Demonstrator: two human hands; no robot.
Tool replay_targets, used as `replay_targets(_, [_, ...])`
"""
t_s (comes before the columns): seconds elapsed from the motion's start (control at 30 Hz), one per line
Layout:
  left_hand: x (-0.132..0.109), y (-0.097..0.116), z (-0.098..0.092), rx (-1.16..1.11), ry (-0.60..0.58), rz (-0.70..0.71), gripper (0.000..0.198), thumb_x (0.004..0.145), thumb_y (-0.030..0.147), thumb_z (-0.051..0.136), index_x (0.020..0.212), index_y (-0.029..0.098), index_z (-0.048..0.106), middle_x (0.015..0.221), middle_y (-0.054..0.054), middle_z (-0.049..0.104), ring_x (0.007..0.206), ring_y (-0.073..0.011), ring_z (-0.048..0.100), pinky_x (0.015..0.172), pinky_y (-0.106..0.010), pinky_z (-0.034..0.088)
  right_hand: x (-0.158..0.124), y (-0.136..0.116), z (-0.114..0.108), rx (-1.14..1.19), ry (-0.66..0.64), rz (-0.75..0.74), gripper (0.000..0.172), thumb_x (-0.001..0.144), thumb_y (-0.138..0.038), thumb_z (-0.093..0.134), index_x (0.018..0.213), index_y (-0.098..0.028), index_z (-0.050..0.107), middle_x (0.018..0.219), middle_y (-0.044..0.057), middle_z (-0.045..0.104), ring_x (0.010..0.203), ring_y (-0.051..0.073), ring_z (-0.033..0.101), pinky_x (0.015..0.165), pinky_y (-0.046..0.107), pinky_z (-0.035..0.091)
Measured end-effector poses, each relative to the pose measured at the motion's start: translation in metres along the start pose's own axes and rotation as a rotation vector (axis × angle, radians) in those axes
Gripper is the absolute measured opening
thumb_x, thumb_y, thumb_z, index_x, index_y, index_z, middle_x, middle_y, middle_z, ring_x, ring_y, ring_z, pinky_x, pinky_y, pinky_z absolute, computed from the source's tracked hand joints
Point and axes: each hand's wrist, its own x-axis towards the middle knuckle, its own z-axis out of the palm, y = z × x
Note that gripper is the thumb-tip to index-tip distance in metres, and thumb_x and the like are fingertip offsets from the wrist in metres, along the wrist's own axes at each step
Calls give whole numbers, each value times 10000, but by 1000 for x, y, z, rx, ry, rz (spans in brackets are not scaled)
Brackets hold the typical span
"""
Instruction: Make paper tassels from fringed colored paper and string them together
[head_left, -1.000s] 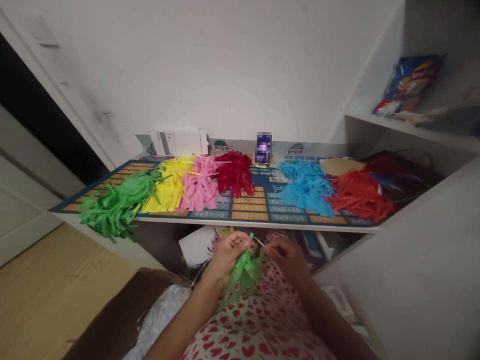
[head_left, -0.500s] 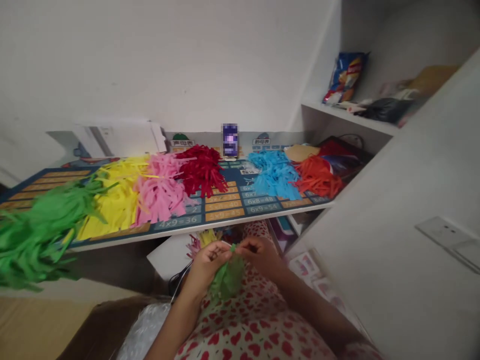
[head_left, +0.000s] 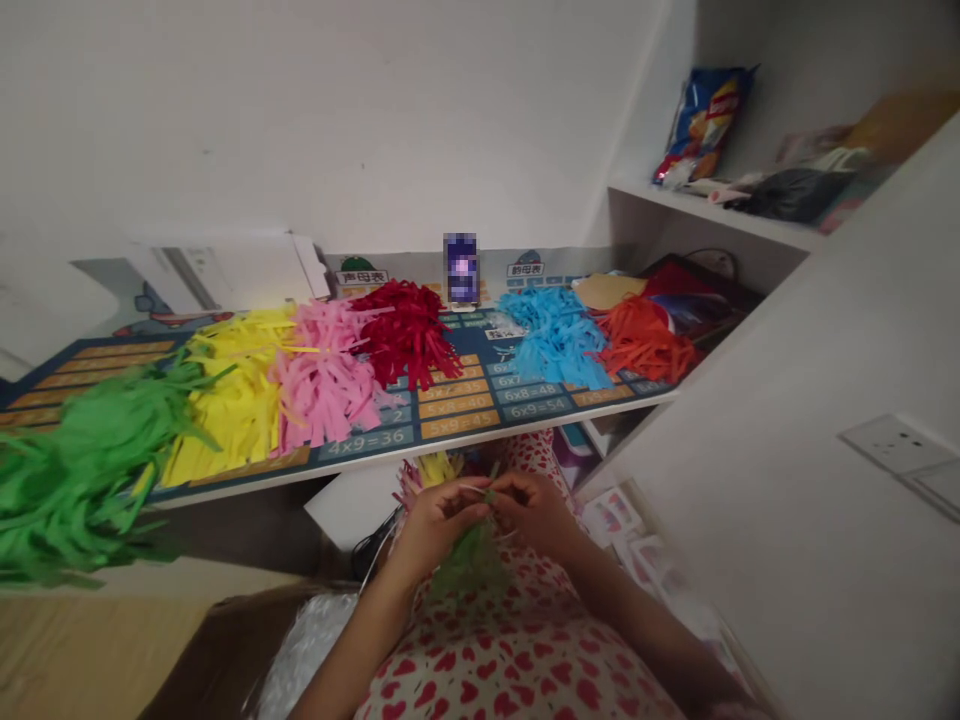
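Over my lap, my left hand and my right hand meet with fingers pinched at the top of a green paper tassel. Its fringed strips hang down below the fingers, slightly blurred. A thin white string shows at my left fingertips; how it joins the tassel is too small to make out. Just beyond my left hand, below the desk edge, yellow fringe and pink fringe stick out.
On the desk lie fringed bundles: green, yellow, pink, dark red, blue and orange. A phone stands against the wall. Shelves rise at right; bubble wrap lies at lower left.
Both hands have drawn closer together and shifted slightly right in view. The tassel's top is now more covered by my fingers. The camera view has tilted a little.
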Motion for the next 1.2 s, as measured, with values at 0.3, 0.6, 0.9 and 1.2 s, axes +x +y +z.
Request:
replay_targets(0.3, [-3, 7, 0, 279, 97, 144, 174, 787, 329, 645, 850, 261, 793, 871, -25, 776, 824, -246, 695, 760, -298, 498, -2, 1, 0, -68, 8, -16, 172, 797, -339, 594, 740, -201, 678, 643, -3, 621, 577, 132, 538, 520, 222, 399])
replay_targets(0.6, [-10, 14, -8, 346, 201, 301, 209, 847, 328, 601, 790, 226, 774, 794, -58, 742, 765, -203, 655, 736, -287, 473, 3, 15, 1, -84, -55, -13, 217, 822, -393, 612, 758, -197, 680, 656, 3, 625, 596, 146, 547, 545, 234, 410])
replay_targets(0.9, [-37, 76, -23, -516, 191, 163, 343, 701, 446, 771, 762, 162, 588, 801, -49, 729, 572, -185, 677, 512, -275, 523, 17, 16, -19, -278, -319, -136, 171, 814, -231, 584, 917, -223, 720, 874, 28, 691, 791, 177, 617, 721, 274, 456])
replay_targets(1.2, [-53, 132, -35, -332, 111, 747, 138, 835, 248, 688, 772, 134, 643, 706, 8, 703, 661, -118, 663, 647, -236, 553, 10, -19, -37, -34, -606, -94, 369, 905, -501, 553, 865, -173, 717, 575, -14, 528, 486, 95, 438, 453, 203, 323])
